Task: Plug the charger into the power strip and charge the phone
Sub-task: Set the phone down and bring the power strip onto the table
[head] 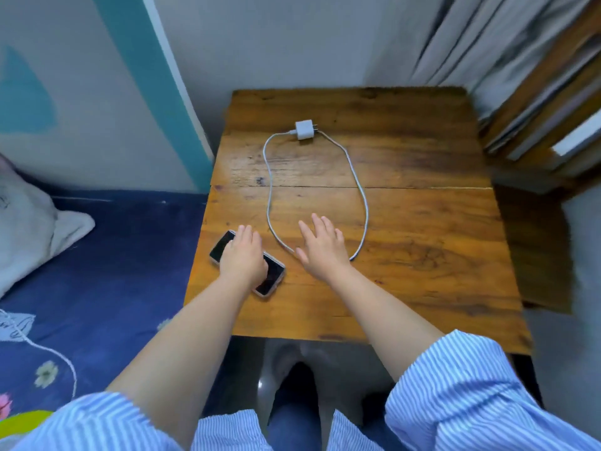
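Two bare hands are stretched out over a wooden table [422,222]. The left hand [242,257] is laid palm-down across the middle of a dark phone [274,278], its fingers loosely together on the screen; whether the phone is gripped or merely pressed cannot be told. The right hand [322,244] is spread wide, fingers splayed, palm down, with nothing held; it is placed over the near bend of a white cable [268,190], though contact with the cable cannot be confirmed.

One phone is seen, lying diagonally near the table's left front edge, just beside the right hand. One white charger [304,130] is set well apart from both hands, toward the far side of the table, its prongs pointed right. One cable is looped from the charger down toward the hands and back up, so that a large oval is formed on the wood.
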The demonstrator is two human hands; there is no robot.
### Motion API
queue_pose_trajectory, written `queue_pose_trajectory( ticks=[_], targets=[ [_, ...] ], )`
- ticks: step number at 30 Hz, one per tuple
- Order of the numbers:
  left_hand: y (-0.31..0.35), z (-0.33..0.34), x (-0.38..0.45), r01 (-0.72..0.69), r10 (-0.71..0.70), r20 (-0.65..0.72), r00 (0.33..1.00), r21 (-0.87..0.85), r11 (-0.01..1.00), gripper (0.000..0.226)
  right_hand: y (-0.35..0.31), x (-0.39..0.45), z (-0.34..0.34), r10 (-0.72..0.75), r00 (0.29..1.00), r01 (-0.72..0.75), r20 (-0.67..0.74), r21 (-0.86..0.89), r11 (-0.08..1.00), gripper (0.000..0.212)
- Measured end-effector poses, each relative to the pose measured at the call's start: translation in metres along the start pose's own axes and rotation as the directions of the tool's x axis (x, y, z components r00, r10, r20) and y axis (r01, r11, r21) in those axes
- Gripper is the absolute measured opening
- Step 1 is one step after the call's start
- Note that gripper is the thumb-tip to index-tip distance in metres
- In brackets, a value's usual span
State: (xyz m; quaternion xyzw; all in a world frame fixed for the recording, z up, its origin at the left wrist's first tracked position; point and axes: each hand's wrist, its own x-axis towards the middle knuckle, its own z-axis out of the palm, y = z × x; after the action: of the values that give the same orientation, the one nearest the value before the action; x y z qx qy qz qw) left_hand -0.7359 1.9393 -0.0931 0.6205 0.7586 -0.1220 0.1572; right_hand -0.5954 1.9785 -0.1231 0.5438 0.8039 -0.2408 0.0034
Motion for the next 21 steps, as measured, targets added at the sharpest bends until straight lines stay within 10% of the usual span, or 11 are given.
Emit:
queue_pose_trajectory(
  ticks=[21],
  targets=[
    [0.409,-0.140,0.001,-0.321,0.329,-0.331,0.884,0.080,0.944,0.061,0.347,-0.165,-0.303,0.139,0.871,-0.219,-0.472,-0.120,0.968,0.049]
  ],
)
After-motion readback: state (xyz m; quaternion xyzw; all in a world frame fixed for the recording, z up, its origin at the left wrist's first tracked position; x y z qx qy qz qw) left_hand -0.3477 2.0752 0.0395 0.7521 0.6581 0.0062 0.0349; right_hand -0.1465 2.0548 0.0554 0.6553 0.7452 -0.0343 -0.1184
